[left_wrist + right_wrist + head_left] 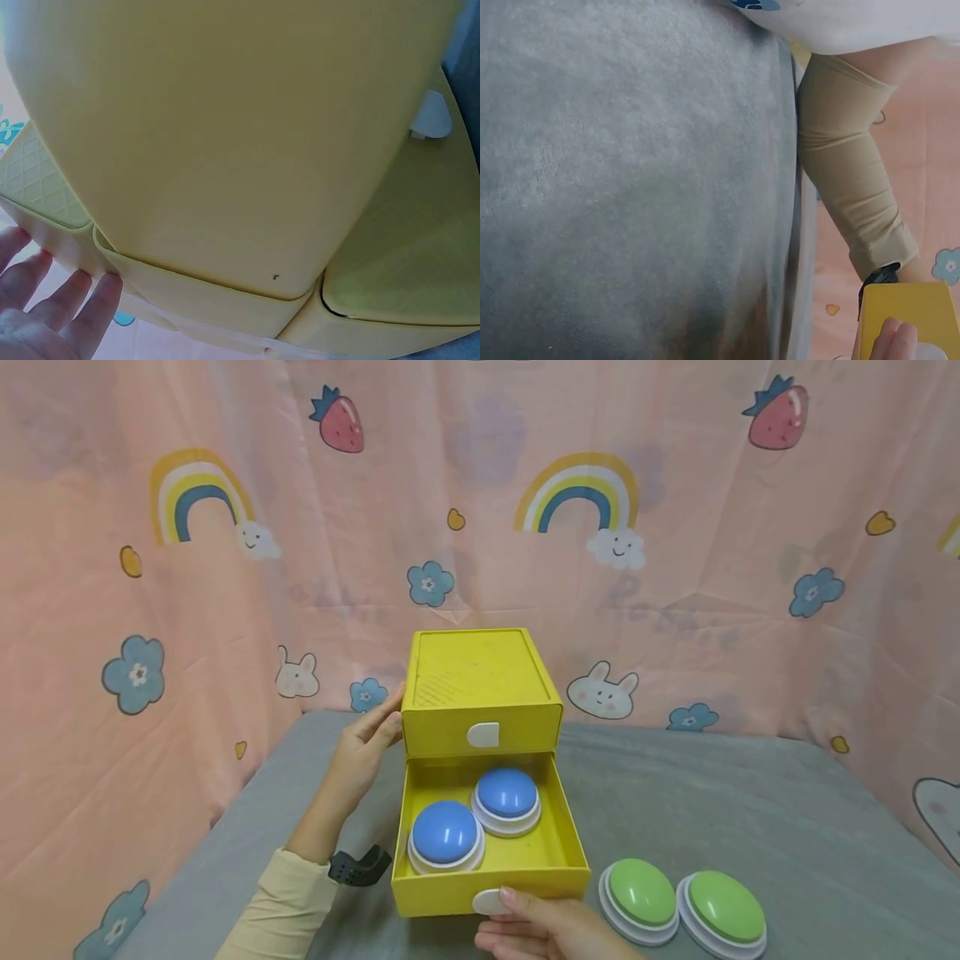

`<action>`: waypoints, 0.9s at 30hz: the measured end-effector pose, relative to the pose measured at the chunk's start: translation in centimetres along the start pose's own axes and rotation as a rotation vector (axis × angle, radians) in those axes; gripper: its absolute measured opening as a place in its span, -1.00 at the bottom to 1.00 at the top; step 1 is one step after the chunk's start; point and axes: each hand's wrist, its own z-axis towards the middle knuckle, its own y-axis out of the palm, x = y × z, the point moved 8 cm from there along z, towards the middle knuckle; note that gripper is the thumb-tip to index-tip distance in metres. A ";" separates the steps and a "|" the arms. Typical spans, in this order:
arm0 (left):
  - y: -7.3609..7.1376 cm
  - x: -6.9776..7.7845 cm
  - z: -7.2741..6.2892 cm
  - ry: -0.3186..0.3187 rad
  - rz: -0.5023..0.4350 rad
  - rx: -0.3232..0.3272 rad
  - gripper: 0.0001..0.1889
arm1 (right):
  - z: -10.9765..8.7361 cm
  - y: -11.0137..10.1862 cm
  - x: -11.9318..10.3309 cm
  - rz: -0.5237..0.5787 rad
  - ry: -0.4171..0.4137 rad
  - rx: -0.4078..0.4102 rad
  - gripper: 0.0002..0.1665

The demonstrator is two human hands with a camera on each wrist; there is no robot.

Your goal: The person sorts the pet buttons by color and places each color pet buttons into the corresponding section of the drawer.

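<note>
A yellow drawer box (480, 668) stands on the cloth-covered table with its lower drawer (435, 897) pulled out. Inside that drawer sit two blue dome-topped push buttons, one nearer (446, 832) and one farther back (507, 793), each on a white round base. The upper drawer (442, 732) is closed. My left hand (358, 758) rests with extended fingers along the box's left side; the left wrist view shows its fingertips (101, 296) against the yellow plastic. Thumb on top and fingers below, my right hand (558, 931) pinches the lower drawer's white handle (489, 902).
Two green push buttons (642, 892) (726, 907) lie on the grey cloth (697, 802) right of the drawer. Behind the table hangs a pink patterned curtain (480, 527). A black wristband (362, 867) is on the left wrist.
</note>
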 end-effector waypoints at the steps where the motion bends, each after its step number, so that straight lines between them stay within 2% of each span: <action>1: 0.0 0.0 0.0 -0.001 -0.001 0.000 -0.48 | 0.0 0.0 -0.1 0.001 0.007 -0.003 -0.25; 11: -0.1 0.0 0.0 0.005 0.005 -0.003 -0.48 | 0.5 0.1 -0.9 0.033 0.004 0.003 -0.21; 17: -0.1 0.0 0.0 0.005 0.004 -0.006 -0.48 | 0.7 0.1 -1.6 0.043 -0.027 0.029 -0.26; 24: 0.0 0.1 0.0 0.009 -0.002 -0.007 -0.48 | 1.3 0.0 -2.4 0.016 -0.065 0.042 -0.21; 27: 0.0 0.1 0.0 0.005 -0.003 -0.007 -0.48 | 1.6 0.0 -2.6 0.031 -0.084 0.050 -0.27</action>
